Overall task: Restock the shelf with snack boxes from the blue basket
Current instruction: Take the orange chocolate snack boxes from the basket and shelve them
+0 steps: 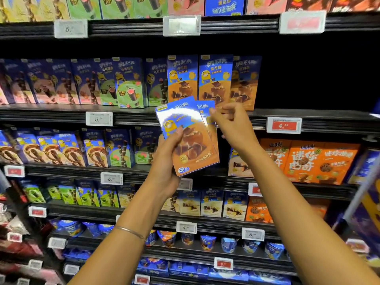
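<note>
2 snack boxes (190,138), fanned: left hand (166,161) grips the lower edge; right hand (232,124) pinches the rear one's top corner. Best slid upright beside matching row (214,79).

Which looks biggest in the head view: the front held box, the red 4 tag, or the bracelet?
1. Front held box, though it is nearest the camera, which makes it look bigger.
2. Red 4 tag.
3. Bracelet, only a thin band.

Left hand (166,161) and right hand (232,124) hold snack boxes (191,140).
</note>
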Demonstrator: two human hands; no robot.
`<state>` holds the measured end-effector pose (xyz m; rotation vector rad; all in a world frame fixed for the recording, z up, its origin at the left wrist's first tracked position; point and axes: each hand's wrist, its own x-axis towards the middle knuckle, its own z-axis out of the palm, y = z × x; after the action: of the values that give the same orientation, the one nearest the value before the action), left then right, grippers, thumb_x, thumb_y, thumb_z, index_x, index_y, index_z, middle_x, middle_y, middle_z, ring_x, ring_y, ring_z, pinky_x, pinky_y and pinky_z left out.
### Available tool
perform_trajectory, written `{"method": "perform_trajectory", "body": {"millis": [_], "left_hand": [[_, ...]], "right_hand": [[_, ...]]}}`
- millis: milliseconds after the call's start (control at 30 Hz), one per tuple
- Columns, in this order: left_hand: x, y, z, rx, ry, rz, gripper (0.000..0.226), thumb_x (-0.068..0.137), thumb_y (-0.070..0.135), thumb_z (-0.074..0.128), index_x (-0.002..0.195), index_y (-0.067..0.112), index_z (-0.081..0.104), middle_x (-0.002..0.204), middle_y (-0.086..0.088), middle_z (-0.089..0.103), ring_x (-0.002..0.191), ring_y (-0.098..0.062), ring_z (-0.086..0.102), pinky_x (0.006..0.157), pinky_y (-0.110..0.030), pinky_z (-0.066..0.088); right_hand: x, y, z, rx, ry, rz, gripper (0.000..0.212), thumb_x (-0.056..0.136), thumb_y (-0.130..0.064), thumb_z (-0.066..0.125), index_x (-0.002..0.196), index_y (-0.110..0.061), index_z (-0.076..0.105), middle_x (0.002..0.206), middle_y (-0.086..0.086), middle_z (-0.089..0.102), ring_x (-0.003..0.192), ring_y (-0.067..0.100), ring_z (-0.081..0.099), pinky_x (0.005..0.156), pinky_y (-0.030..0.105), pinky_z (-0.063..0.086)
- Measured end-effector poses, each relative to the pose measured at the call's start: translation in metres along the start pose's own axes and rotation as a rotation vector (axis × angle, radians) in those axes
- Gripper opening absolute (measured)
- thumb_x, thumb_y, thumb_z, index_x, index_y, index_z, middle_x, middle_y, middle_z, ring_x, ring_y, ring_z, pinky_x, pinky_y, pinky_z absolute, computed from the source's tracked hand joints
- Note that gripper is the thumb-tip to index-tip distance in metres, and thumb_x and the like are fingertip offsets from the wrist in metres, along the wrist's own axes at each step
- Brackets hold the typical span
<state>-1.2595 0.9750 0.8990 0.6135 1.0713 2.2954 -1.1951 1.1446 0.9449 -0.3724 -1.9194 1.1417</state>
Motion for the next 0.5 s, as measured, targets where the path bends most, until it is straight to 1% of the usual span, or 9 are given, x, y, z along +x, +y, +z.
{"method": "perform_trajectory", "body": {"millis": [33, 100, 167, 233, 267, 300, 367, 400, 500], "left_hand": [[0.003, 0.0, 0.005, 0.011, -0.018, 0.016, 0.061, 0.092, 0.035, 0.073, 0.145, 0.01, 0.057, 0.132, -0.017, 0.073, 0.113, -0.033, 0.073, 0.093, -0.049, 0.061], [0.01, 0.0, 0.014, 0.028, -0.059, 0.033, 0.056, 0.097, 0.033, 0.069, 0.146, 0.01, 0.057, 0.132, -0.017, 0.073, 0.114, -0.033, 0.074, 0.094, -0.05, 0.062], [0.015, 0.0, 0.023, 0.041, -0.07, 0.03, 0.055, 0.099, 0.031, 0.065, 0.149, 0.009, 0.054, 0.135, -0.018, 0.071, 0.118, -0.035, 0.072, 0.099, -0.054, 0.059], [0.021, 0.002, 0.029, 0.076, -0.059, 0.03, 0.046, 0.102, 0.026, 0.065, 0.144, 0.01, 0.058, 0.127, -0.014, 0.076, 0.107, -0.031, 0.077, 0.092, -0.052, 0.063], [0.024, 0.003, 0.032, 0.1, -0.054, 0.036, 0.04, 0.102, 0.025, 0.065, 0.139, 0.011, 0.061, 0.121, -0.012, 0.078, 0.1, -0.027, 0.079, 0.087, -0.05, 0.064], [0.027, 0.004, 0.034, 0.124, -0.053, 0.043, 0.034, 0.102, 0.024, 0.066, 0.135, 0.014, 0.063, 0.118, -0.01, 0.079, 0.097, -0.025, 0.079, 0.086, -0.05, 0.065], [0.033, 0.009, 0.036, 0.167, -0.055, 0.078, 0.027, 0.103, 0.023, 0.066, 0.129, 0.016, 0.066, 0.118, -0.009, 0.079, 0.096, -0.023, 0.079, 0.091, -0.051, 0.063], [0.035, 0.011, 0.038, 0.188, -0.059, 0.103, 0.027, 0.103, 0.022, 0.065, 0.129, 0.015, 0.066, 0.119, -0.009, 0.078, 0.097, -0.023, 0.078, 0.091, -0.05, 0.063], [0.042, 0.018, 0.042, 0.253, -0.062, 0.163, 0.033, 0.102, 0.021, 0.068, 0.131, 0.007, 0.065, 0.119, -0.01, 0.078, 0.1, -0.024, 0.078, 0.087, -0.047, 0.064]], "right_hand": [[-0.005, 0.0, -0.004, 0.046, -0.085, 0.07, 0.027, 0.089, -0.049, 0.071, 0.101, -0.037, 0.05, 0.105, -0.005, 0.066, 0.09, 0.007, 0.07, 0.068, 0.024, 0.055], [-0.007, -0.001, -0.013, 0.102, -0.144, 0.13, 0.024, 0.093, -0.037, 0.072, 0.106, -0.03, 0.053, 0.096, -0.003, 0.071, 0.08, 0.005, 0.074, 0.06, 0.025, 0.058], [-0.001, -0.003, -0.025, 0.137, -0.07, 0.125, 0.028, 0.094, -0.03, 0.072, 0.115, -0.021, 0.055, 0.094, -0.005, 0.072, 0.073, -0.004, 0.072, 0.053, 0.017, 0.054], [0.012, -0.005, -0.041, 0.12, 0.086, 0.07, 0.033, 0.093, -0.025, 0.072, 0.12, -0.016, 0.056, 0.094, -0.007, 0.069, 0.068, -0.012, 0.067, 0.048, 0.01, 0.048], [0.02, -0.006, -0.051, 0.086, 0.16, 0.03, 0.035, 0.093, -0.025, 0.073, 0.122, -0.014, 0.056, 0.094, -0.006, 0.069, 0.069, -0.012, 0.067, 0.05, 0.01, 0.048], [0.027, -0.006, -0.06, 0.047, 0.22, -0.009, 0.037, 0.092, -0.025, 0.073, 0.124, -0.012, 0.057, 0.095, -0.004, 0.07, 0.075, -0.008, 0.069, 0.056, 0.015, 0.052], [0.043, -0.004, -0.075, -0.011, 0.291, -0.053, 0.038, 0.092, -0.027, 0.073, 0.124, -0.014, 0.058, 0.104, 0.003, 0.072, 0.092, 0.006, 0.072, 0.072, 0.03, 0.059], [0.049, -0.003, -0.081, -0.009, 0.312, -0.057, 0.038, 0.092, -0.028, 0.073, 0.125, -0.016, 0.058, 0.109, 0.004, 0.071, 0.097, 0.009, 0.072, 0.075, 0.033, 0.061], [0.064, 0.002, -0.091, 0.02, 0.37, -0.055, 0.037, 0.094, -0.032, 0.071, 0.127, -0.021, 0.057, 0.116, -0.001, 0.068, 0.099, 0.007, 0.071, 0.072, 0.026, 0.062]]}}
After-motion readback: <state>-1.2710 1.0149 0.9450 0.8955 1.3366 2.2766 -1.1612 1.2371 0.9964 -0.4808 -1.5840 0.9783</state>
